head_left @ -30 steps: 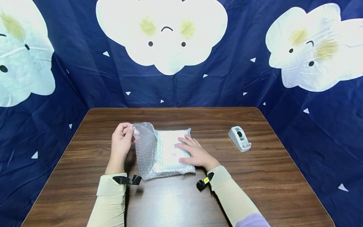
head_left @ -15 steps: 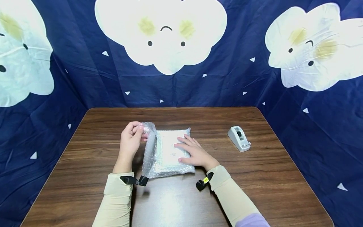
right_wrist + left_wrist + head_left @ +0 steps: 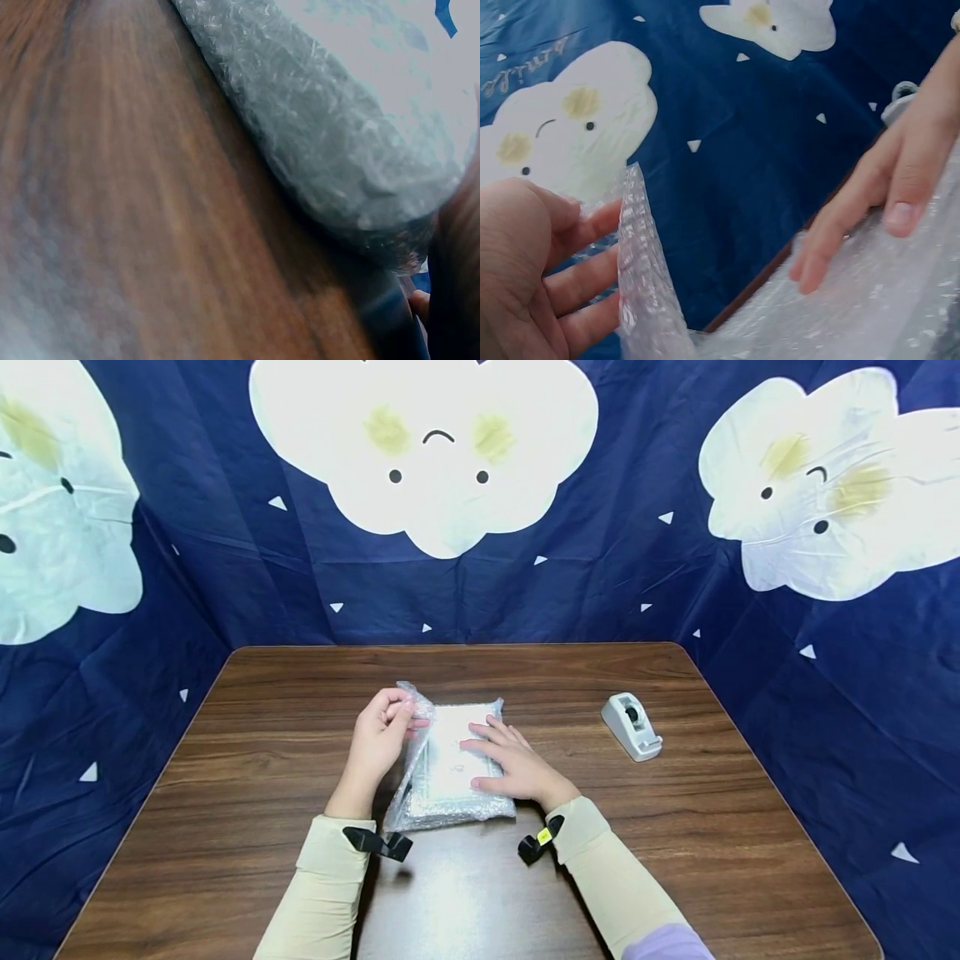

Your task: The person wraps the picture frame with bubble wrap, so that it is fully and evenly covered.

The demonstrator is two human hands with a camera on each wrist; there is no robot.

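A flat, pale rectangular item [image 3: 450, 752] lies on the table inside bubble wrap [image 3: 461, 812]; its kind is hard to tell through the film. My left hand [image 3: 381, 727] pinches the loose left flap of the bubble wrap between thumb and fingers, and in the left wrist view that flap [image 3: 646, 277] stands raised beside the fingers. Across the right part of the wrapped item rests my right hand [image 3: 517, 764], fingers spread and fairly straight. In the right wrist view the bubble-wrapped edge [image 3: 322, 150] shows close up, while most of the right hand is out of sight.
A white tape dispenser [image 3: 632, 727] stands on the right side of the wooden table [image 3: 712, 827]. Behind the table hangs a dark blue cloth [image 3: 465, 602] with white clouds. Each wrist carries a black camera mount [image 3: 378, 843].
My left hand has moved right, drawing the bubble wrap flap up and over toward the item's left edge. My right hand has stayed in place on top.
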